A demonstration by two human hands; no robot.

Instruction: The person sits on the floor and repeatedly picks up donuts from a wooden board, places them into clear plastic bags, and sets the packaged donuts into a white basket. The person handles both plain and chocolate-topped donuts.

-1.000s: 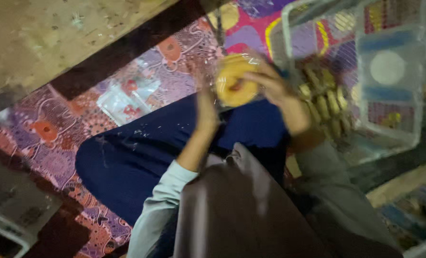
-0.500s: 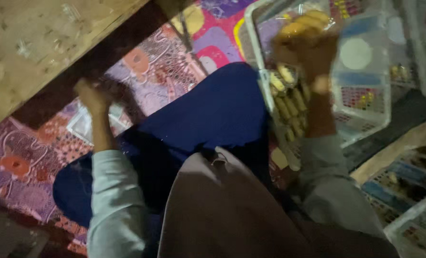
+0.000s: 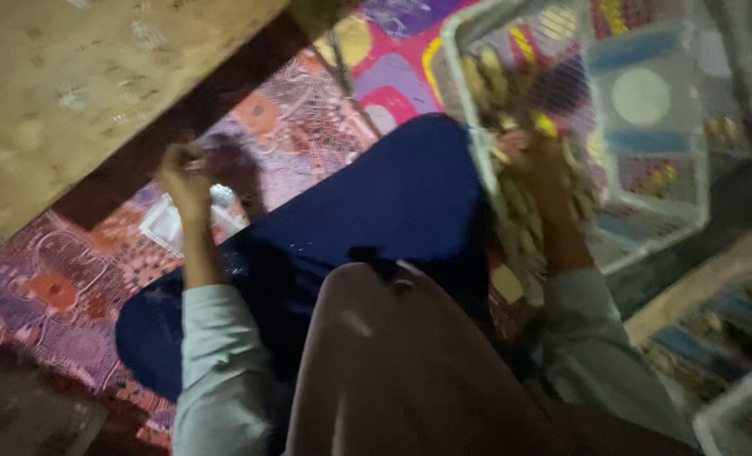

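My left hand [image 3: 186, 176] reaches out over the patterned mat, fingers curled, just above a clear plastic packet [image 3: 163, 226]. Whether it grips the packet is lost in the blur. My right hand [image 3: 535, 162] is down inside a clear plastic bin [image 3: 665, 243], among several yellowish round pieces [image 3: 511, 211]. It is too blurred to show whether it holds one. My blue trouser leg [image 3: 393, 211] lies between the two hands.
A pale wooden board [image 3: 81, 93] with a dark edge overhangs the mat [image 3: 308, 127] at upper left. A white lid with a round mark [image 3: 642, 97] rests in the bin. More plastic crates [image 3: 730, 397] stand at lower right.
Both hands held a yellow round piece together a second ago. The right hand then carried it to the bin and has sunk into it. The left hand swung out to the packet.
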